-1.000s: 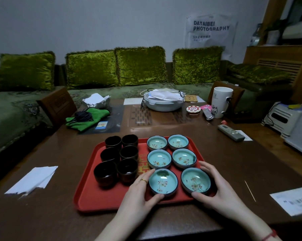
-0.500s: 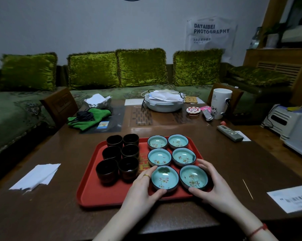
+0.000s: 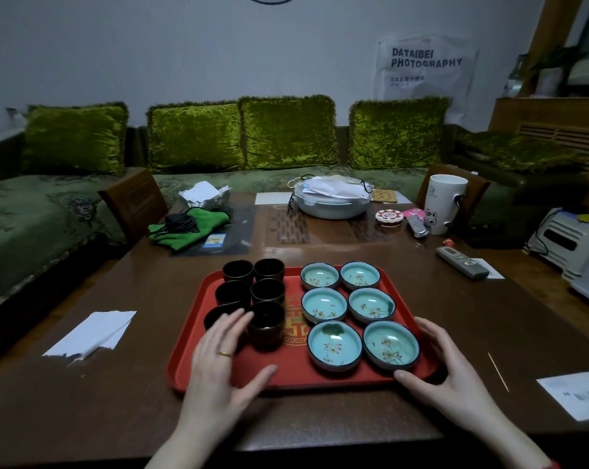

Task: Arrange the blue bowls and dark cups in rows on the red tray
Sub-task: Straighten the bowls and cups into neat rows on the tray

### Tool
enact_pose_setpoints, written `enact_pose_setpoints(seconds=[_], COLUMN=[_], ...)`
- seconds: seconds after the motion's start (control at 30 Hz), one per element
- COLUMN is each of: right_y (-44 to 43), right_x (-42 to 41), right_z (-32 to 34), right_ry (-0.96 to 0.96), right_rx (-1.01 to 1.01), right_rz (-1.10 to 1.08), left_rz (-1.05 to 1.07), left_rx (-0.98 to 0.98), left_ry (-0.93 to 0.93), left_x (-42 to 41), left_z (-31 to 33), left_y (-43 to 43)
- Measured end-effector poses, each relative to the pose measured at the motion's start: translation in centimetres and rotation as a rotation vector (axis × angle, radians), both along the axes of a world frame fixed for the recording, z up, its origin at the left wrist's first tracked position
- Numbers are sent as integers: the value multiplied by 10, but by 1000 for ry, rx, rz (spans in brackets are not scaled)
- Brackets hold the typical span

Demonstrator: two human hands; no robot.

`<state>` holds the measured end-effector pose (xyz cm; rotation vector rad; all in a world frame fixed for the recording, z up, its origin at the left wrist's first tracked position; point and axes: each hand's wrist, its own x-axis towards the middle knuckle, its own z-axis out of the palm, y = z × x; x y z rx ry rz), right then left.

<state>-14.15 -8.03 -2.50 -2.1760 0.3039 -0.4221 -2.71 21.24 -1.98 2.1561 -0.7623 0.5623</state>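
Observation:
The red tray (image 3: 286, 375) lies on the dark wooden table in front of me. Several dark cups (image 3: 267, 291) stand in two columns on its left half. Several blue bowls (image 3: 323, 305) with flower patterns sit in two columns on its right half. My left hand (image 3: 223, 362) is spread open over the tray's near left part, its fingertips reaching the nearest left cup, which it partly hides. My right hand (image 3: 445, 367) rests open at the tray's near right corner, beside the nearest right bowl (image 3: 391, 345); whether it touches the bowl I cannot tell.
White folded paper (image 3: 91, 333) lies left of the tray, a printed sheet (image 3: 577, 392) and a thin stick (image 3: 498, 370) to the right. Farther back are a green cloth (image 3: 190, 230), a lidded pot (image 3: 332, 201), a white mug (image 3: 443, 203) and a remote (image 3: 462, 262).
My left hand left the nearest left bowl and moved left toward the dark cups. My right hand slid from the nearest right bowl to the tray's corner.

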Motion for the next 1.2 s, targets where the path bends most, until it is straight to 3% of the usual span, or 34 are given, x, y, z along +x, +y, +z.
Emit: enact_pose_setpoints(seconds=[0.2,0.4,0.53,1.03,1.2], right_y=[8,12,12,18,26], right_x=[7,9,9,7,-1], right_z=[0,-1,0,5,22], right_ry=[-24,-10,-1,8,-71], right_rx=[3,-4,3,26,66], right_rz=[-43,-79,-87,-91,-77], left_rz=[240,-9,-83,1,-53], left_rx=[62,140,274,223,32], left_ry=[200,-37,64,176,34], left_x=[9,-11,-18,-6,-12], left_z=[-11,-13,-13,-13,-5], left_y=[33,0,-40,-67,-38])
